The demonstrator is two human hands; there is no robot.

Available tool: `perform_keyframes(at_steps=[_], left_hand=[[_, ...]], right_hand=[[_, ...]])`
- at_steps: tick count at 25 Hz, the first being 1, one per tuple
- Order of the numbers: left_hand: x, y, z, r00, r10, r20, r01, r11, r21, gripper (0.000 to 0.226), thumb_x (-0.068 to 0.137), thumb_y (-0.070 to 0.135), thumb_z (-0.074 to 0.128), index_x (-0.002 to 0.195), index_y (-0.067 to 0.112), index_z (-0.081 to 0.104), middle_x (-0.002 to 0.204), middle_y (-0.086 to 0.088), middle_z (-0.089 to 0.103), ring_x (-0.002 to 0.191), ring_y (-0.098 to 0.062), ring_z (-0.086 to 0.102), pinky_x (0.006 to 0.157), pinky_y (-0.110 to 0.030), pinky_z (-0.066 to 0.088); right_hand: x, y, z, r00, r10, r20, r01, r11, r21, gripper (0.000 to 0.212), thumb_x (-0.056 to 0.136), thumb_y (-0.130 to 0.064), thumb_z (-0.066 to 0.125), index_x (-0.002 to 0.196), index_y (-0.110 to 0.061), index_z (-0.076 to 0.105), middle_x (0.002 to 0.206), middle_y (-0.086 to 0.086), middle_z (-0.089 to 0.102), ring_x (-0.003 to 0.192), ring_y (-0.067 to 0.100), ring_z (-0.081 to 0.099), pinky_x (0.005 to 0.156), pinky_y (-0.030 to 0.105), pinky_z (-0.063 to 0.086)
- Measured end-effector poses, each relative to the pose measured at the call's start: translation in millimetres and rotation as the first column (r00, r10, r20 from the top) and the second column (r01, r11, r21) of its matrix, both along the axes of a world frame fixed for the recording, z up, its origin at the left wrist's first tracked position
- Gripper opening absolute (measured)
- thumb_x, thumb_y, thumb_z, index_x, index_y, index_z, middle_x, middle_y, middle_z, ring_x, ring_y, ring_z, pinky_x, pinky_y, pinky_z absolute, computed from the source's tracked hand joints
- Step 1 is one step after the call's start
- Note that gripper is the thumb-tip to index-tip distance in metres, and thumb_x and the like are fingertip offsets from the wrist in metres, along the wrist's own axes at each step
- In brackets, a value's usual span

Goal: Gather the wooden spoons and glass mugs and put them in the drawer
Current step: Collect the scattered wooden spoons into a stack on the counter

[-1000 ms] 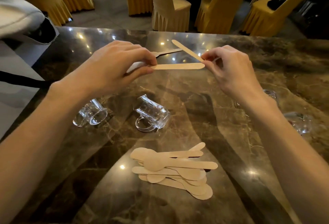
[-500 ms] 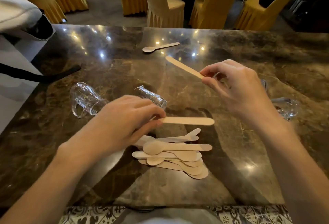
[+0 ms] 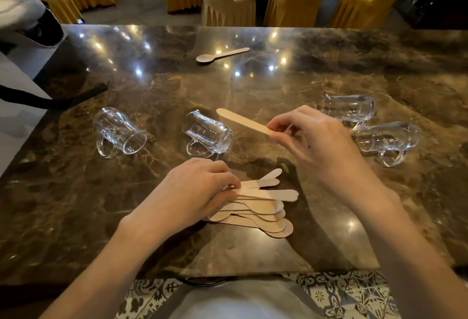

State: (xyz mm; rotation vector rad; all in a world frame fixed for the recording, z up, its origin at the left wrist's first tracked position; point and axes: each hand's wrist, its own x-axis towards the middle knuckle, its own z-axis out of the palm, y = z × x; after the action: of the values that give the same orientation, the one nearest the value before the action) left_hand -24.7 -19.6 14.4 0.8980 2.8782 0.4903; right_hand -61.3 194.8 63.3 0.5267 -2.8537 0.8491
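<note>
A pile of several flat wooden spoons (image 3: 263,213) lies near the table's front edge. My left hand (image 3: 197,192) rests on the pile's left end, its fingers pinching the top spoon (image 3: 276,194) laid on the pile. My right hand (image 3: 319,141) holds another wooden spoon (image 3: 243,120) by one end, its handle pointing up-left above the table. One more spoon (image 3: 220,54) lies alone farther back. Several glass mugs lie on their sides: one at the left (image 3: 117,132), one in the middle (image 3: 206,133), two at the right (image 3: 348,108) (image 3: 387,140).
The dark marble table (image 3: 304,80) is glossy with light reflections. A black strap (image 3: 50,97) lies over its left edge. Yellow-covered chairs (image 3: 228,2) stand beyond the far edge. A patterned floor shows under the near edge.
My left hand has brought its spoon down from mid-air onto the pile. My right hand has lowered a little with its spoon. The view has tilted down toward the near edge.
</note>
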Motion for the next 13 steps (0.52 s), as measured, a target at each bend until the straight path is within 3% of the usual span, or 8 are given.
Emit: perform_keyframes(at_steps=[3, 6, 13], left_hand=[[-0.6, 0.7, -1.6, 0.999, 0.023, 0.049, -0.022, 0.999, -0.023, 0.034, 0.09, 0.051, 0.043, 0.116, 0.037, 0.061, 0.113, 0.016, 0.061, 0.101, -0.006, 0.056, 0.09, -0.019, 0.033], [3.2, -2.7, 6.1, 0.997, 0.044, 0.071, -0.044, 0.999, -0.008, 0.041, 0.087, 0.058, 0.038, 0.121, 0.042, 0.055, 0.12, 0.021, 0.056, 0.107, -0.002, 0.052, 0.091, -0.021, 0.038], [4.0, -26.9, 32.4, 0.987, 0.138, 0.078, -0.144, 0.987, 0.066, 0.04, 0.081, 0.062, 0.039, 0.106, 0.041, 0.062, 0.102, 0.025, 0.06, 0.094, 0.001, 0.058, 0.076, -0.024, 0.05]], right_hand=[[3.7, -6.1, -8.4, 0.999, 0.03, 0.034, -0.03, 1.0, 0.007, 0.015, 0.087, -0.027, 0.062, 0.1, -0.025, 0.068, 0.09, -0.017, 0.051, 0.074, -0.003, 0.046, 0.072, 0.02, 0.041], [7.7, -11.8, -19.8, 0.995, 0.074, 0.071, -0.077, 0.997, 0.031, 0.015, 0.086, -0.028, 0.063, 0.1, -0.025, 0.068, 0.089, -0.017, 0.051, 0.075, 0.001, 0.048, 0.074, 0.022, 0.039], [18.4, -13.2, -41.9, 0.957, 0.195, 0.214, -0.234, 0.956, 0.177, 0.018, 0.089, -0.033, 0.057, 0.105, -0.028, 0.065, 0.1, -0.009, 0.061, 0.093, 0.009, 0.057, 0.086, 0.022, 0.034]])
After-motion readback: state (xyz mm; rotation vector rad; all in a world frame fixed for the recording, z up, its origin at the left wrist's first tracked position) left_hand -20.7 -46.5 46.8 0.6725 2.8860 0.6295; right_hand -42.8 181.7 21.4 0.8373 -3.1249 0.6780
